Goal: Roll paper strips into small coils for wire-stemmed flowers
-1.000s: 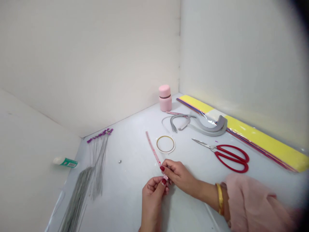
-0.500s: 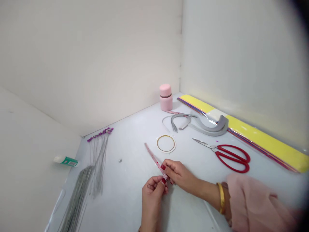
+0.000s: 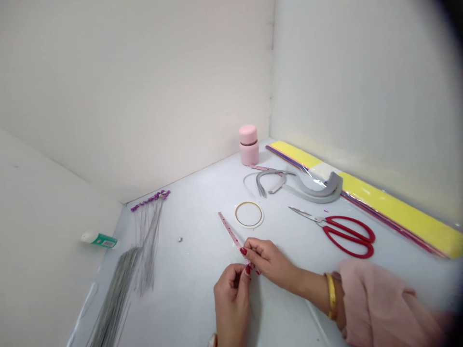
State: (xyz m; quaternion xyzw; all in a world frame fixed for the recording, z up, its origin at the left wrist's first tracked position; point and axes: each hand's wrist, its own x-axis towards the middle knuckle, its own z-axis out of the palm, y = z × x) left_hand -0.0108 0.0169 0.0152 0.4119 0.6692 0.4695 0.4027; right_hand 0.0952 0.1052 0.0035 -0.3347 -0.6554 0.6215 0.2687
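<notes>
Two hands, left, right, pinching pink dotted strip; pink jar capped, contents hidden.

Red-handled scissors, pink jar, yellow sheets

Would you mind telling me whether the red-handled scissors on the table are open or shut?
They are shut: the steel blades of the red-handled scissors lie together in a single narrow point, and the two finger loops sit close side by side.
</notes>
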